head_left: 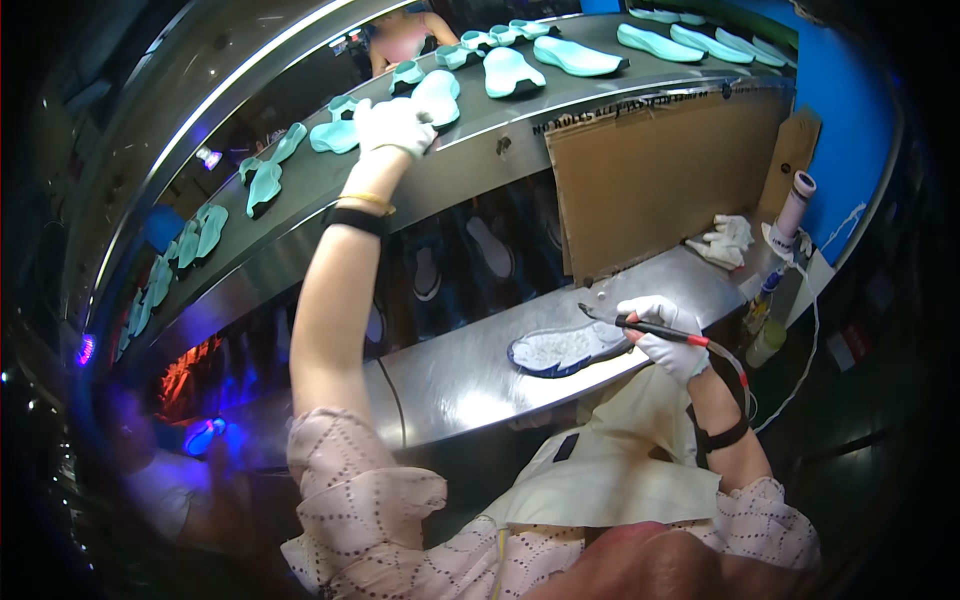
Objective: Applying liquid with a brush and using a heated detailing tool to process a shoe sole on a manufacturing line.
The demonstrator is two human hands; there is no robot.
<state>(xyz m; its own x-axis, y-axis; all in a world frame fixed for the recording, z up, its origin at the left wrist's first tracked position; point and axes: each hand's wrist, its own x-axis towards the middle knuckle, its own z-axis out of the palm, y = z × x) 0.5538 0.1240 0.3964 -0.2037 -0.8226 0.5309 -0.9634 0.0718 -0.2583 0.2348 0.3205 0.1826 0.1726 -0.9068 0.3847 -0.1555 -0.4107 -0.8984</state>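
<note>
My left hand (pixel 393 125), in a white glove, reaches up to the conveyor. Its fingers close at the edge of a mint-green shoe sole (pixel 437 95); the grip is partly hidden by the glove. Another mint-green piece (pixel 334 136) lies just left of that hand. My right hand (pixel 665 335), in a white glove with bare fingertips, holds a black pen-like brush (pixel 655 330) with red bands and a thin hose. The brush's curved tip points left, above a white-topped shoe sole with a dark blue rim (pixel 570 350), which lies on the metal shelf (pixel 450 400).
More mint-green soles (pixel 580 57) line the conveyor belt (pixel 400 75). A cardboard sheet (pixel 650 180) stands above the shelf's right part. Crumpled white gloves (pixel 725 242) and a pink cylinder (pixel 796 205) sit at the right. A person (pixel 405 40) is across the belt; another (pixel 180 490) is lower left.
</note>
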